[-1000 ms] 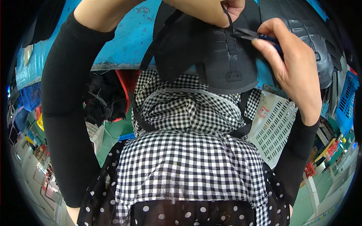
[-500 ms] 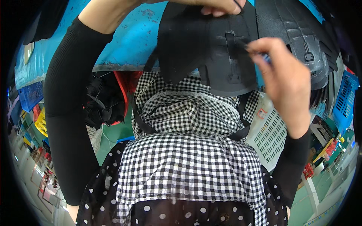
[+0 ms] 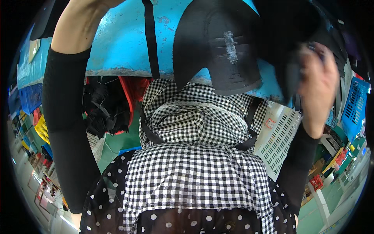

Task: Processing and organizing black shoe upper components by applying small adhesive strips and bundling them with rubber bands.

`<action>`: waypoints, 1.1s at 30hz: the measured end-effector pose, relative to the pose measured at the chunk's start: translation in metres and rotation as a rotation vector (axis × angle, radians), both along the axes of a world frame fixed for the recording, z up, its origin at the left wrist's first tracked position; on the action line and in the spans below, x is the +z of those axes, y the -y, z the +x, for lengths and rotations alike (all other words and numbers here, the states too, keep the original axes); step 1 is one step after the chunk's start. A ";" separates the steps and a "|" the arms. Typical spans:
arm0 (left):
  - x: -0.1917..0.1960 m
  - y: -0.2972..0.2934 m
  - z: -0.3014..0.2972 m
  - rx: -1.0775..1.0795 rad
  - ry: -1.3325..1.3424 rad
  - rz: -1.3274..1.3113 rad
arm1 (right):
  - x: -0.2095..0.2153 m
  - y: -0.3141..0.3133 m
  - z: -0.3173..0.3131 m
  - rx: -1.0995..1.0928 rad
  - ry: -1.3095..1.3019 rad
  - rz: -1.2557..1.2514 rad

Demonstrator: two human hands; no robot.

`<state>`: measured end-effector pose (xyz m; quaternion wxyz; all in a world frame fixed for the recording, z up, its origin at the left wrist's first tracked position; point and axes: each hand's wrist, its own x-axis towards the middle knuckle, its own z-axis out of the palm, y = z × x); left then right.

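Observation:
A black panel with a rounded outline and a notch in its lower edge lies on the blue table, overhanging my lap. A rough whitish streak marks its middle, with short lines across it. My right hand, smeared by motion, is to the right with fingers curled round something dark that I cannot make out. Beside it a dark, blurred black piece is raised over the table. Only the wrist end of my left arm shows; the fingers are beyond the upper edge. Near it a narrow black strip hangs down over the table.
The blue table has a worn front edge. Below it stands a red container beside a heap of black scraps. A pale slotted basket is at my right, with a blue crate farther out.
My left hand has moved up and left, mostly out of view. My right hand has swung right. The panel's dark strap detail has given way to a whitish streak; the narrow strip now hangs apart.

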<state>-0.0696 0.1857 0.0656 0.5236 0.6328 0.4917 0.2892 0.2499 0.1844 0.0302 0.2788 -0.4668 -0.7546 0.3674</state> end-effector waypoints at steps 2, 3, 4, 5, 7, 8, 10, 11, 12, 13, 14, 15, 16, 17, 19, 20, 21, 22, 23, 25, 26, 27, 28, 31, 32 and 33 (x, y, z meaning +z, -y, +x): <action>0.000 0.007 0.003 -0.056 -0.037 -0.090 | 0.009 -0.009 0.045 -0.121 -0.014 0.188; -0.004 0.008 0.007 -0.117 -0.026 -0.140 | 0.014 -0.014 0.066 -0.157 0.017 0.250; -0.005 0.010 0.010 -0.168 -0.043 -0.146 | 0.018 -0.020 0.085 -0.203 0.080 0.278; -0.007 0.012 0.015 -0.244 -0.111 -0.091 | 0.022 -0.028 0.101 -0.283 0.047 0.214; -0.010 0.013 0.025 -0.364 -0.218 -0.006 | 0.034 -0.045 0.121 -0.395 -0.385 -0.202; -0.010 0.012 0.029 -0.400 -0.230 0.006 | 0.042 -0.048 0.126 -0.200 -0.460 -0.288; -0.009 0.009 0.038 -0.454 -0.230 -0.001 | 0.050 -0.045 0.122 -0.082 -0.449 -0.273; -0.009 0.006 0.043 -0.461 -0.262 -0.062 | 0.048 -0.037 0.114 -0.191 -0.356 -0.165; -0.010 0.005 0.046 -0.468 -0.296 -0.122 | 0.044 -0.029 0.105 -0.239 -0.278 -0.102; -0.010 -0.001 0.051 -0.455 -0.377 -0.221 | 0.039 -0.019 0.093 -0.171 -0.194 -0.086; -0.010 0.001 0.052 -0.449 -0.389 -0.215 | 0.033 -0.008 0.081 -0.103 -0.167 -0.141; -0.010 -0.001 0.054 -0.443 -0.401 -0.209 | 0.026 0.002 0.068 -0.090 -0.033 -0.104; -0.011 0.002 0.053 -0.445 -0.345 -0.101 | 0.026 0.004 0.057 0.025 0.062 -0.082; -0.012 0.000 0.054 -0.440 -0.348 -0.097 | 0.019 0.003 0.043 0.199 0.037 -0.044; -0.013 -0.001 0.056 -0.428 -0.413 -0.195 | 0.010 0.000 0.017 0.434 0.152 0.036; -0.014 0.000 0.057 -0.424 -0.439 -0.225 | 0.009 -0.002 0.006 0.532 0.274 0.031; -0.016 -0.001 0.058 -0.421 -0.466 -0.255 | 0.006 -0.005 -0.003 0.620 0.294 0.117; -0.017 -0.001 0.058 -0.424 -0.459 -0.215 | 0.001 -0.008 -0.012 0.680 0.341 0.249; -0.019 0.001 0.058 -0.421 -0.489 -0.117 | -0.002 -0.008 -0.019 0.692 0.364 0.277; -0.021 0.005 0.055 -0.394 -0.592 0.140 | -0.005 -0.010 -0.025 0.716 0.388 0.322; -0.021 0.007 0.052 -0.391 -0.617 0.204 | -0.005 -0.011 -0.026 0.730 0.389 0.339; -0.020 0.010 0.048 -0.387 -0.644 0.267 | -0.006 -0.014 -0.026 0.760 0.382 0.362; -0.018 0.010 0.044 -0.402 -0.629 0.238 | -0.006 -0.017 -0.026 0.781 0.384 0.334; -0.013 0.009 0.037 -0.388 -0.575 0.104 | -0.006 -0.026 -0.024 0.822 0.367 0.305; -0.011 0.008 0.036 -0.378 -0.564 0.098 | -0.007 -0.027 -0.025 0.802 0.353 0.315; -0.009 0.009 0.037 -0.368 -0.553 0.092 | -0.009 -0.028 -0.027 0.780 0.336 0.318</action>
